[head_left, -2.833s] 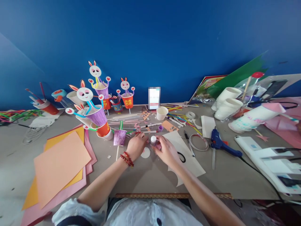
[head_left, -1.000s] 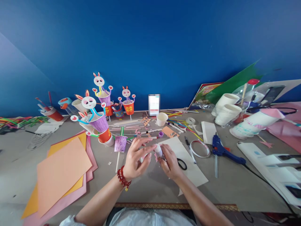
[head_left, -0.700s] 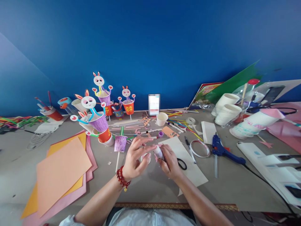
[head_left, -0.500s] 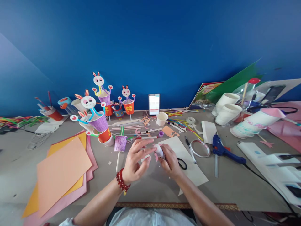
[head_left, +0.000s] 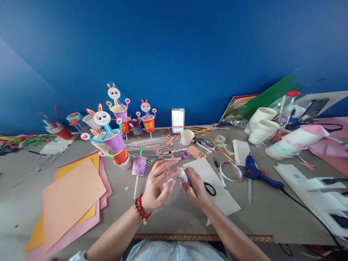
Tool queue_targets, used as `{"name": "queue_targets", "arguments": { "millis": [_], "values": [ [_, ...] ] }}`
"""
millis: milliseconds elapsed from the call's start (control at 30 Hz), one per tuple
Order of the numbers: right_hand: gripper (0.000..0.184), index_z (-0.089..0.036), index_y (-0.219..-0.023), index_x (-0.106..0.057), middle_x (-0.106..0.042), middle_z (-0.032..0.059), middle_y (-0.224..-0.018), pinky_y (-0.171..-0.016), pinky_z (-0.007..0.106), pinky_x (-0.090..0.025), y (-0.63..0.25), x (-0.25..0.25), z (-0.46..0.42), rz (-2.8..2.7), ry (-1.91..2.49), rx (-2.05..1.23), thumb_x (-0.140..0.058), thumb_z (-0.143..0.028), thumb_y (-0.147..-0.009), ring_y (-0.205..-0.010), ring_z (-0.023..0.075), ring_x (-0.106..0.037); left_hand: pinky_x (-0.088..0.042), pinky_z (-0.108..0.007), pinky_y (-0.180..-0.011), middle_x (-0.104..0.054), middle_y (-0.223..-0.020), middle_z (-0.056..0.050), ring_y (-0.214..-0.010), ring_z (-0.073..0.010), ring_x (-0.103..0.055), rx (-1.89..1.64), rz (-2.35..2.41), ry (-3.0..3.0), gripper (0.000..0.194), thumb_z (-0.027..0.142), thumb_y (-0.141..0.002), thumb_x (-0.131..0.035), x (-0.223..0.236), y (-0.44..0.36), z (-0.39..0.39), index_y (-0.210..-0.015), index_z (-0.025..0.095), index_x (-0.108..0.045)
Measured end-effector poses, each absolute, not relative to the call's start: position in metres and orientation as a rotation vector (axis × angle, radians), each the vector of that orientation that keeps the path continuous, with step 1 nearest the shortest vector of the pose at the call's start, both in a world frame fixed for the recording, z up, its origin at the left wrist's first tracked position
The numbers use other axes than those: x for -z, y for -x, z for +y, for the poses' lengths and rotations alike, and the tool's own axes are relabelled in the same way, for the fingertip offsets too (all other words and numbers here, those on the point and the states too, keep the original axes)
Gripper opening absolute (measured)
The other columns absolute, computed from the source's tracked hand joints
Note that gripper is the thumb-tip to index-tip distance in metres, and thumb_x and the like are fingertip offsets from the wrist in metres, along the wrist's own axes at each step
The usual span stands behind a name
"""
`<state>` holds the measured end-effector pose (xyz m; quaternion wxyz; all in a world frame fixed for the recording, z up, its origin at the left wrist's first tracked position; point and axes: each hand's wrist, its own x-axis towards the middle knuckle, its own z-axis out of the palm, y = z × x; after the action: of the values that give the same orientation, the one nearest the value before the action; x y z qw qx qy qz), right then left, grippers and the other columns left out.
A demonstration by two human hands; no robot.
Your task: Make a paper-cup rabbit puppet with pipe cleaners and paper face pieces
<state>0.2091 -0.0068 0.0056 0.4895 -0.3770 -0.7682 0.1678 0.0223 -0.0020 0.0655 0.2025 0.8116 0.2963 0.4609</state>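
My right hand (head_left: 196, 186) is closed around a white glue stick (head_left: 183, 176), tilted with its end toward my left hand. A small pink paper cutout (head_left: 179, 182) shows at that end, largely hidden by the tube and fingers. Opposite it, my left hand (head_left: 157, 185) has its fingers spread, the fingertips close to the cutout; whether they touch it I cannot tell. A small white paper piece (head_left: 169, 182) lies behind the left fingers. Beyond the hands sits a purple cap (head_left: 186, 155). By my right wrist, a black scissors handle (head_left: 210, 189) rests on a white sheet (head_left: 225, 201).
To the left are rabbit cup figures (head_left: 112, 139), a purple cup piece on a stick (head_left: 139, 166) and stacked coloured paper (head_left: 73, 203). On the right lie a tape roll (head_left: 231, 171), a blue glue gun (head_left: 261, 174) with its cord and a power strip (head_left: 307, 195). A paper cup (head_left: 187, 137) stands behind.
The glue stick in my right hand has shifted and tilted slightly against the pink cutout. My left hand stays almost in the same place.
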Motion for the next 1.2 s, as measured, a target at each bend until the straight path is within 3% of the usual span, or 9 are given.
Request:
{"name": "queue_targets", "arguments": {
  "millis": [633, 1200],
  "values": [
    [0.011, -0.022, -0.094, -0.048, -0.052, 0.0044, -0.079, -0.063, 0.035, -0.04, -0.2101, -0.0057, -0.0068, -1.822, 0.917, -0.419, -0.043, -0.019, -0.084, -0.073, 0.023, -0.049, -0.049, -0.05, -0.095, -0.058, -0.137, -0.009, -0.121, -0.0281, -0.051, -1.284, 0.811, -2.247, 0.041, 0.017, -0.091, -0.048, -0.0645, -0.0218, -0.0012, -0.127, 0.029, -0.062],
    [0.021, -0.022, -0.102, -0.052, -0.059, 0.007, -0.087, -0.072, 0.038, -0.044, -0.2083, -0.0058, -0.0078, -1.798, 0.89, -0.439, -0.045, -0.018, -0.083, -0.079, 0.0245, -0.054, -0.048, -0.047, -0.095, -0.056, -0.139, -0.009, -0.122, -0.028, -0.05, -1.279, 0.807, -2.202, 0.038, 0.016, -0.091, -0.049, -0.0596, -0.0203, 0.0004, -0.124, 0.026, -0.064]
  ]
}}
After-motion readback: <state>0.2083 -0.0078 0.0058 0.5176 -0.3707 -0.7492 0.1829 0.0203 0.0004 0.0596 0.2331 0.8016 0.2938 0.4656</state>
